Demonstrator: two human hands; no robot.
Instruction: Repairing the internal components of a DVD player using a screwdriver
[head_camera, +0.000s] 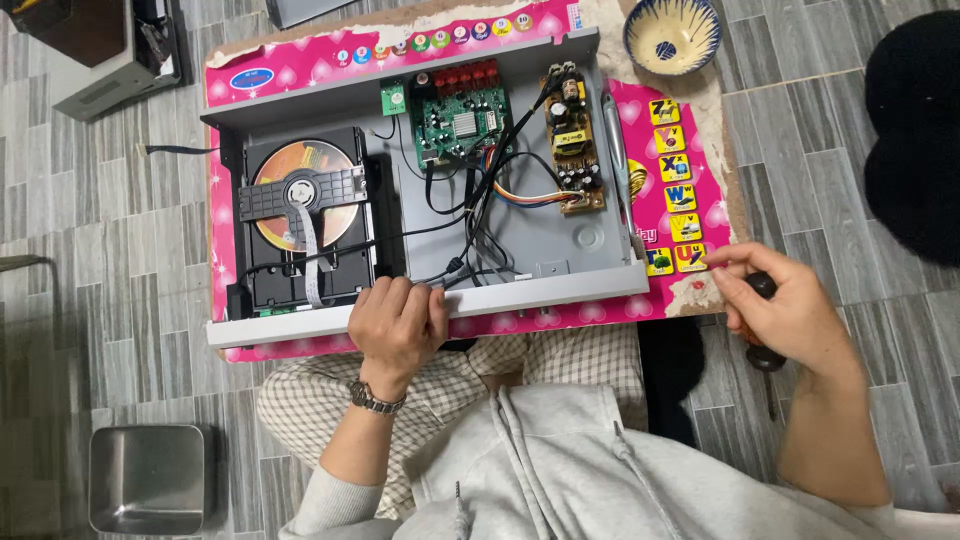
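Observation:
An opened grey disc player (540, 225) lies on a pink picture board (690, 215) across my lap. Inside it are a black disc drive holding an orange disc (300, 185), a green circuit board (455, 120), a brown power board (572, 140) and loose black wires (480, 215). My left hand (397, 320) grips the player's near front edge, fingers curled over it. My right hand (780, 305) is closed around a dark-handled screwdriver (765, 350) beside the board's right corner, its shaft pointing down toward the floor.
A blue-and-white bowl (672, 32) stands at the board's far right corner. A square metal tray (150, 478) sits on the tiled floor at lower left. A grey box-shaped device (110, 60) lies at upper left, and a black rounded object (915, 140) at right.

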